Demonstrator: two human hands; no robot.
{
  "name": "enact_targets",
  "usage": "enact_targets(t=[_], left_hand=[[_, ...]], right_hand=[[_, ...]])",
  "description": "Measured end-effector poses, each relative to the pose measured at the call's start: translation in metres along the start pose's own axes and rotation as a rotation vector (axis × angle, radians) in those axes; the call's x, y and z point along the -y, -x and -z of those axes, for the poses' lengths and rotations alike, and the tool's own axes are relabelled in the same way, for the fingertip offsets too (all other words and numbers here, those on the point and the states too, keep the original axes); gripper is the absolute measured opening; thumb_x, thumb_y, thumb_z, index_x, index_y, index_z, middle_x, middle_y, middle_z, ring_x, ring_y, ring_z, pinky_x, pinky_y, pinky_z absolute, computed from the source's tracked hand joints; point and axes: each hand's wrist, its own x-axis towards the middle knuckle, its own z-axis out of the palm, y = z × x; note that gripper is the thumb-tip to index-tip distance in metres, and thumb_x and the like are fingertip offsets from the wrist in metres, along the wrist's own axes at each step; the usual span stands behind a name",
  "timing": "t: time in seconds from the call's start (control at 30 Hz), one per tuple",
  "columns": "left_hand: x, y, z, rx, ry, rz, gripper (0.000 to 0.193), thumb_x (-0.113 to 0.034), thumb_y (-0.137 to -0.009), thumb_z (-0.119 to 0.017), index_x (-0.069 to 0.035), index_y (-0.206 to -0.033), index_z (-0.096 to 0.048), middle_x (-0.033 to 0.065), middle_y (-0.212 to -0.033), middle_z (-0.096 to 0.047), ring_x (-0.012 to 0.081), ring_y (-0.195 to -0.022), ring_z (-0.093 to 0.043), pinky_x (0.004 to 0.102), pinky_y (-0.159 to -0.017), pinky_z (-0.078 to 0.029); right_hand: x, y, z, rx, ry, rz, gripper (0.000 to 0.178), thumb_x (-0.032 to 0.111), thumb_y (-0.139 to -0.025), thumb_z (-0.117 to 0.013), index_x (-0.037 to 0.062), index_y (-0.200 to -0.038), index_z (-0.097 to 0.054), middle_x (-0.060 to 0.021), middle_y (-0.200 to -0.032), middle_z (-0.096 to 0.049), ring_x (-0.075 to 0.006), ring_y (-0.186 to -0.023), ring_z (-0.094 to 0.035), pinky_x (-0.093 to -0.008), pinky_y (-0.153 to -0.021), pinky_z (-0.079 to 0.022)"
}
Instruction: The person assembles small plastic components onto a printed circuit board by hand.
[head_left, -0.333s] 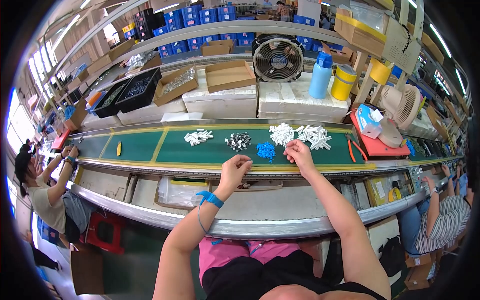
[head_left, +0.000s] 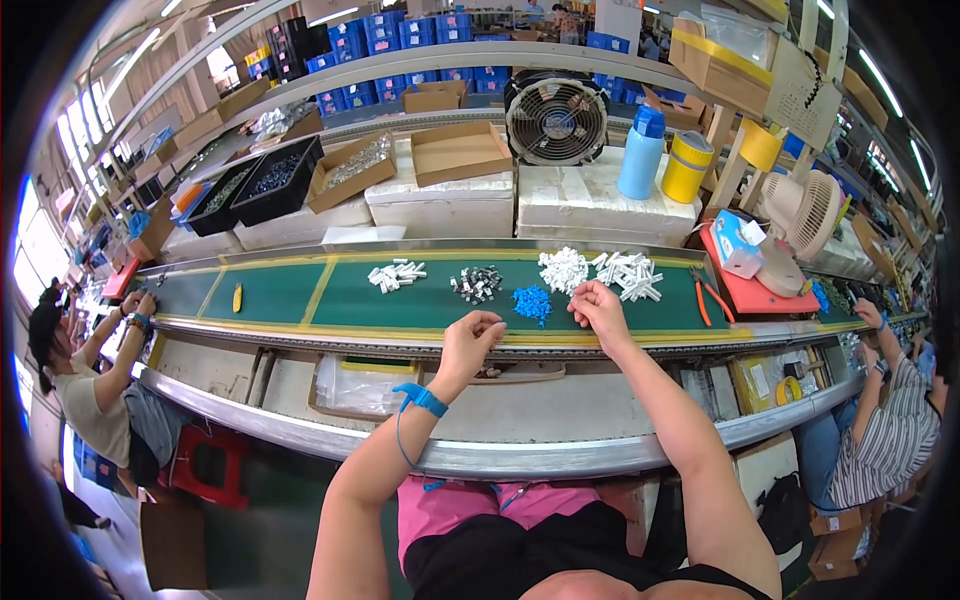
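Note:
Both hands hover over the near edge of a green conveyor belt (head_left: 385, 312). My left hand (head_left: 471, 342), a blue strap round its wrist, is closed in a pinch; whatever its fingertips hold is too small to make out. Just right of a pile of small blue parts (head_left: 532, 304), my right hand (head_left: 602, 315) also has its thumb and fingers pressed together, their contents indistinct. Beyond it lie a heap of small white parts (head_left: 563, 270) and a pile of white tubular pieces (head_left: 627, 275). Left of the blue parts are dark-and-silver pieces (head_left: 476, 284) and more white tubes (head_left: 396, 275).
Orange-handled pliers (head_left: 703, 297) lie right of the piles, a yellow cutter-like tool (head_left: 238, 298) far left. Behind the belt stand a fan (head_left: 556, 117), a blue bottle (head_left: 642, 153), a yellow container (head_left: 688, 164) and a cardboard tray (head_left: 460, 153). Co-workers sit at both sides.
My hands have hardly moved. At the right, a co-worker's arm has risen toward the belt.

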Motion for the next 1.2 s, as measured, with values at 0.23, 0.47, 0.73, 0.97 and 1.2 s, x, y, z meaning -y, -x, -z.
enact_targets(t=[0.23,0.47,0.73,0.97,1.2], left_hand=[[0.000,0.001,0.000,0.009,-0.033,0.006,0.016,-0.010,-0.085,-0.064,0.003,-0.094,-0.062,0.0047,-0.072,-0.065,0.0076,-0.064,-0.058,0.0220,-0.056,-0.046],[-0.001,-0.001,0.002,0.050,-0.014,0.027,0.014,-0.007,-0.086,-0.062,0.003,-0.096,-0.060,0.0063,-0.078,-0.067,0.0070,-0.065,-0.059,0.0205,-0.057,-0.049],[-0.003,0.001,0.002,0.022,-0.063,-0.022,0.016,-0.007,-0.088,-0.059,0.004,-0.100,-0.060,0.0076,-0.082,-0.068,0.0076,-0.070,-0.061,0.0206,-0.061,-0.050],[0.008,-0.003,0.003,0.036,-0.008,-0.004,0.022,-0.007,-0.088,-0.057,0.005,-0.106,-0.061,0.0112,-0.085,-0.069,0.0113,-0.075,-0.064,0.0232,-0.066,-0.053],[0.008,-0.003,0.002,0.059,0.046,0.016,0.023,-0.004,-0.090,-0.055,0.006,-0.109,-0.059,0.0117,-0.089,-0.068,0.0121,-0.079,-0.065,0.0236,-0.069,-0.054]], right_hand=[[-0.001,0.000,0.001,0.010,0.018,0.014,0.010,0.005,-0.084,-0.057,0.0042,-0.093,-0.053,-0.0024,-0.073,-0.060,-0.0053,-0.058,-0.050,-0.0190,-0.051,-0.039],[-0.003,0.000,-0.001,0.019,0.048,0.006,0.011,0.005,-0.084,-0.058,0.0045,-0.093,-0.053,-0.0022,-0.073,-0.060,-0.0051,-0.058,-0.049,-0.0188,-0.051,-0.039],[0.000,0.002,-0.002,0.016,0.058,0.006,0.009,0.005,-0.084,-0.057,0.0049,-0.092,-0.053,-0.0020,-0.074,-0.060,-0.0048,-0.058,-0.049,-0.0185,-0.051,-0.038],[0.000,0.001,-0.003,0.025,0.079,0.001,0.007,0.005,-0.085,-0.057,0.0048,-0.092,-0.054,-0.0015,-0.074,-0.060,-0.0045,-0.060,-0.049,-0.0184,-0.053,-0.038],[0.001,0.002,-0.004,0.024,0.092,-0.007,0.007,0.005,-0.085,-0.057,0.0047,-0.091,-0.055,-0.0013,-0.074,-0.061,-0.0043,-0.060,-0.049,-0.0182,-0.052,-0.037]])
